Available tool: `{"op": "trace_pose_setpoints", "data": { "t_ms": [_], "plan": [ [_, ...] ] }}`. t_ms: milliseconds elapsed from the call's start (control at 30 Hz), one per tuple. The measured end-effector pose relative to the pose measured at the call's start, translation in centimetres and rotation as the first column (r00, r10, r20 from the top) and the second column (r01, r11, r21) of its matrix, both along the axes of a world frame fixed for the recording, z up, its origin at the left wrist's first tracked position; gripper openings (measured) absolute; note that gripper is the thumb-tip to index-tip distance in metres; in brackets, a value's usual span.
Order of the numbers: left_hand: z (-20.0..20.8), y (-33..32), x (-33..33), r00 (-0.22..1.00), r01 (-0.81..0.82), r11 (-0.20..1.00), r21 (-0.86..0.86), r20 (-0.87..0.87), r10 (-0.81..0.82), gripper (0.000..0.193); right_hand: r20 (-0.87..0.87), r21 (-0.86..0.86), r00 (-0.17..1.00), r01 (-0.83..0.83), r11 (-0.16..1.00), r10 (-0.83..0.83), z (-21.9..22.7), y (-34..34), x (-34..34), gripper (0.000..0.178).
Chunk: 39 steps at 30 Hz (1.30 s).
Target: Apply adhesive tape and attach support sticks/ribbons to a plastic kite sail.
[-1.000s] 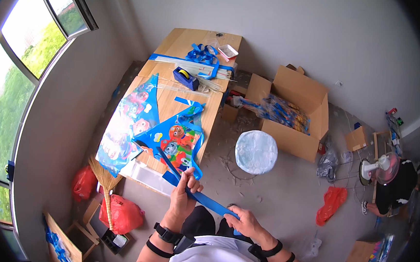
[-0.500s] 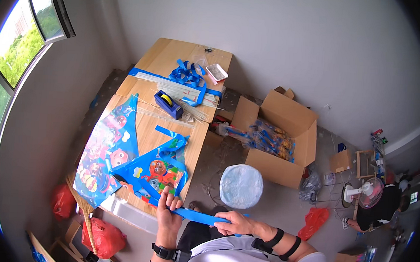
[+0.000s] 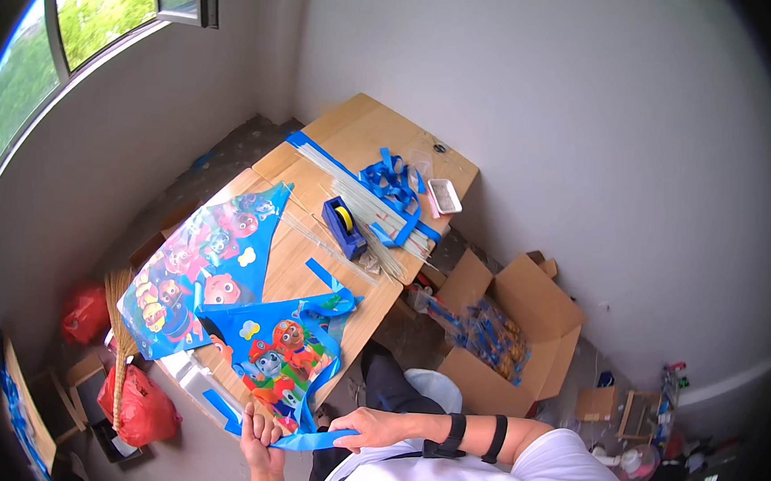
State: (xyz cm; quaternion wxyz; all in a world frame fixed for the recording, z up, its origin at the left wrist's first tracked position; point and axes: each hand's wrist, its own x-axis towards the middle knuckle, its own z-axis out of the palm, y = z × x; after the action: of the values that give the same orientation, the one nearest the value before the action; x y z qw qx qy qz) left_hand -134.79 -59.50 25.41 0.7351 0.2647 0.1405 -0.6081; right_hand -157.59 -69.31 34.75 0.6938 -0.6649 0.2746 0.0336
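A blue ribbon (image 3: 307,441) stretches between my two hands at the table's near edge. My left hand (image 3: 262,430) is closed around one part of it, and my right hand (image 3: 376,429) pinches it a short way to the right. More of the ribbon runs up along the right side of a blue kite sail (image 3: 281,358), printed with cartoon animals, and bends over its upper corner. To the left lies a second printed kite sail (image 3: 209,268), glossy and partly under the first.
Farther back on the wooden table (image 3: 350,305) are a blue tape dispenser (image 3: 343,229), thin white rods (image 3: 366,205), loose ribbon (image 3: 391,180) and a white tray (image 3: 445,196). An open carton (image 3: 550,341) of packed items stands right, beside a pale stool (image 3: 436,389). Red bags (image 3: 143,407) and a broom (image 3: 120,329) are left.
My view has turned, so the table sits further right and lower. Both hands have shifted left toward the near table edge, still gripping the ribbon. My body now covers part of the stool.
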Motion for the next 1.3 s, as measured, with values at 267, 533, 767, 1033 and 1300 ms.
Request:
{"op": "trace_pose_setpoints", "data": {
  "t_ms": [267,533,767,1033,1300],
  "plan": [
    [-3.6,2.9,-2.8,-0.207,0.144,0.726,0.672,0.738,-0.642,0.029,-0.161,-0.301,0.952,0.205,0.931,-0.261,-9.3,-15.5,-13.0,0.029],
    [-9.0,2.8,-14.8,-0.510,0.212,0.089,0.973,0.188,-0.840,0.017,-0.788,0.163,0.594,-0.055,0.985,0.163,-27.6,-11.1,-44.1,0.030],
    [-18.0,-1.5,-16.6,-0.511,0.275,0.051,0.960,0.191,-0.838,0.018,-0.530,0.470,0.508,-0.490,0.734,0.679,-29.5,-10.4,-48.9,0.034],
    [-28.6,-4.4,-18.9,-0.508,0.367,0.094,0.925,0.284,-0.813,0.019,-0.697,0.490,0.371,-0.378,0.785,0.614,-36.6,-6.2,-53.3,0.027],
    [-30.6,-0.7,-21.8,-0.554,0.339,0.120,0.933,0.301,-0.777,0.020,-0.801,0.553,0.287,0.020,0.833,0.525,-45.8,-1.9,-51.7,0.022]
  ]
}}
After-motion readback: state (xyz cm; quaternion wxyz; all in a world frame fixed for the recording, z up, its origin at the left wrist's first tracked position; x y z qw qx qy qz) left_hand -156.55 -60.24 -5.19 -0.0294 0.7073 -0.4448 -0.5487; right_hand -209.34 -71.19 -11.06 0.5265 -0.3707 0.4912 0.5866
